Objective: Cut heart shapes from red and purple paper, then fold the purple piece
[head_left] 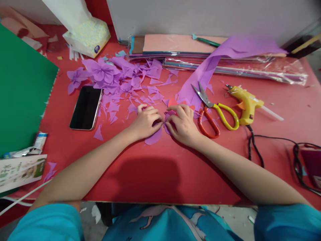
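Note:
Both my hands meet over the red table [150, 174], fingertips close together. Between them is a purple paper piece [153, 138], its rounded lower edge showing below my left hand [147, 122]. The fingers of that hand pinch the paper near its middle. My right hand [183, 125] pinches it from the other side, thumb and finger bent together. Part of the paper is hidden under the fingers. Scissors [213, 108] with one red and one yellow handle lie with blades apart, right of my right hand. Beyond the hands spreads a long purple paper sheet [198, 80].
A yellow glue gun [247, 103] with a black cord [253, 147] lies at the right. Purple scraps [132, 80] and paper flowers [102, 71] cover the back left, near a phone [86, 107] and a tissue box [89, 36]. Wrapped paper packs [235, 68] lie along the wall.

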`<state>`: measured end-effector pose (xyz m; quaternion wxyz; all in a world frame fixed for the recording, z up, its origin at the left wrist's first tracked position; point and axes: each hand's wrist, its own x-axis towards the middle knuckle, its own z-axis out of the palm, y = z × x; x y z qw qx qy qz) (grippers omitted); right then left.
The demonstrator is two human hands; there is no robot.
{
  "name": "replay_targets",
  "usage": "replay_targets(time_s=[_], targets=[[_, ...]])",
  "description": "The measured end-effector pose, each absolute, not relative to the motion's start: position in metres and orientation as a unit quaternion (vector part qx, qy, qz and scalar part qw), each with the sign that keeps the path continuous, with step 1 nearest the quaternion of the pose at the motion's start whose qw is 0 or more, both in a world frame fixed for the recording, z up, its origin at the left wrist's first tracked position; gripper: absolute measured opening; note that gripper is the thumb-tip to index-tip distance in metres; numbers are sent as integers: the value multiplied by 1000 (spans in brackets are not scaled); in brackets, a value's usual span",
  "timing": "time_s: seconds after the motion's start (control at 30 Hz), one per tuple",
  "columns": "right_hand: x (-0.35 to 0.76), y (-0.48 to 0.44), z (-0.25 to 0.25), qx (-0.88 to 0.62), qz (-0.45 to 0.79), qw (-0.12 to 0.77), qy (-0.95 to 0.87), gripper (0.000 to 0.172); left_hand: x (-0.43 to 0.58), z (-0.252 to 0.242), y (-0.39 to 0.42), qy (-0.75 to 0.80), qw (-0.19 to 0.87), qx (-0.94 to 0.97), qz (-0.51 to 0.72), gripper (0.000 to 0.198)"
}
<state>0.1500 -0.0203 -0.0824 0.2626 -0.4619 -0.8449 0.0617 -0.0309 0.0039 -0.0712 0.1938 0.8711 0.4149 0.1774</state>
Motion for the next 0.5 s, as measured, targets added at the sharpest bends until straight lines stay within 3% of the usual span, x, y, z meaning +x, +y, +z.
replay_targets(time_s=[0.5], targets=[[151, -21, -80, -434, 47, 267, -859, 13, -30, -71, 3, 421, 206, 865, 179, 13]])
